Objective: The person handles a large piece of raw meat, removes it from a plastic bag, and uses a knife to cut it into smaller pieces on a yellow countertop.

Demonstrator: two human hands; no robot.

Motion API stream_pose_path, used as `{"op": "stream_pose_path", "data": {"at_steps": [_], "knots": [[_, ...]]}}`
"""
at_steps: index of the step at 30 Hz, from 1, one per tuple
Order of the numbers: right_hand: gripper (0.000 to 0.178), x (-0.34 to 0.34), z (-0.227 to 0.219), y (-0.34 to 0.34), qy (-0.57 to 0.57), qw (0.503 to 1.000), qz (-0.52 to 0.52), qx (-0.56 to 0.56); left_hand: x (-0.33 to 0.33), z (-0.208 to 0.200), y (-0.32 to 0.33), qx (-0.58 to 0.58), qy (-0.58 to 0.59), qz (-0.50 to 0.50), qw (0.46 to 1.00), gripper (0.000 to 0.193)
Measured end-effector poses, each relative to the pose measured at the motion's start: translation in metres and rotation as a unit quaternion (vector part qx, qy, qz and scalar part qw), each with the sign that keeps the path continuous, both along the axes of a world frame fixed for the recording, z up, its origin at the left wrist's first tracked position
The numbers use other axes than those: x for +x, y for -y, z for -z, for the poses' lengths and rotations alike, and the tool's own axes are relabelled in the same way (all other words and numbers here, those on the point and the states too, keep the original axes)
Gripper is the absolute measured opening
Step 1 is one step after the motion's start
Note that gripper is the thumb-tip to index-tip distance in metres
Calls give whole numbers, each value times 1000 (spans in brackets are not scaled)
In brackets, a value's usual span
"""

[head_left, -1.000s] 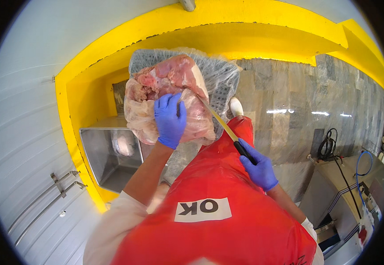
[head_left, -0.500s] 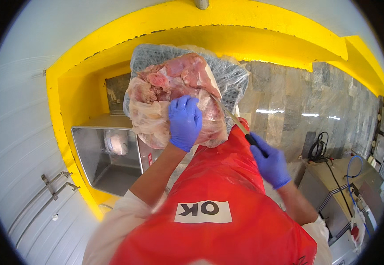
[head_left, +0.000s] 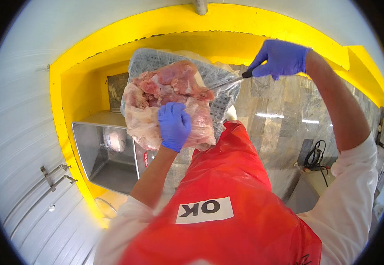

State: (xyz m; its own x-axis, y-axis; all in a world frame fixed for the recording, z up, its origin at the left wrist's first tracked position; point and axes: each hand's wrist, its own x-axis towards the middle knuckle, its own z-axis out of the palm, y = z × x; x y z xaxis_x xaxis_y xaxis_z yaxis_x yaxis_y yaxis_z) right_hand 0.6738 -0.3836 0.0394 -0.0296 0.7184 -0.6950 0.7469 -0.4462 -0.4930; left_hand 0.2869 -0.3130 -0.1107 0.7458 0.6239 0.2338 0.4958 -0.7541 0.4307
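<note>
A large piece of raw meat (head_left: 170, 81), pink with pale fat and skin-like folds, lies on a blue-grey crate (head_left: 144, 61) covered in clear plastic film. My left hand (head_left: 174, 126), in a blue glove, is closed on the near middle of the meat, its fingers curled into the pale layer. In my gloved right hand (head_left: 282, 58) is a knife (head_left: 228, 83), gripped by its black handle to the right of the crate. Its thin blade points left, with the tip end at the meat's right edge. The tip itself is hard to make out.
Left of the crate stands an open steel bin (head_left: 116, 172) with a wrapped, pinkish lump (head_left: 114, 139) inside. A yellow barrier (head_left: 156, 32) curves around behind. Tiled floor (head_left: 269, 128) lies at right, with a coiled black cable (head_left: 315, 155) over a metal box. My red apron (head_left: 227, 176) is near.
My right hand has swung up and away from beside the apron, turning the knife so it now comes in from the right. My left hand keeps its hold; the meat's right part has shifted.
</note>
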Motion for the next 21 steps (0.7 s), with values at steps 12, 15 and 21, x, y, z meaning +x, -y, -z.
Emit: {"op": "stream_pose_path", "data": {"at_steps": [12, 15, 21], "knots": [[48, -164, 75, 249, -198, 891, 380, 151, 5, -3, 1, 54, -23, -2, 998, 19], [48, -184, 92, 247, -191, 885, 390, 170, 6, -5, 0, 56, -40, 10, 998, 18], [44, -200, 68, 222, -142, 900, 390, 132, 6, -8, 6, 56, -18, 11, 998, 18]]}}
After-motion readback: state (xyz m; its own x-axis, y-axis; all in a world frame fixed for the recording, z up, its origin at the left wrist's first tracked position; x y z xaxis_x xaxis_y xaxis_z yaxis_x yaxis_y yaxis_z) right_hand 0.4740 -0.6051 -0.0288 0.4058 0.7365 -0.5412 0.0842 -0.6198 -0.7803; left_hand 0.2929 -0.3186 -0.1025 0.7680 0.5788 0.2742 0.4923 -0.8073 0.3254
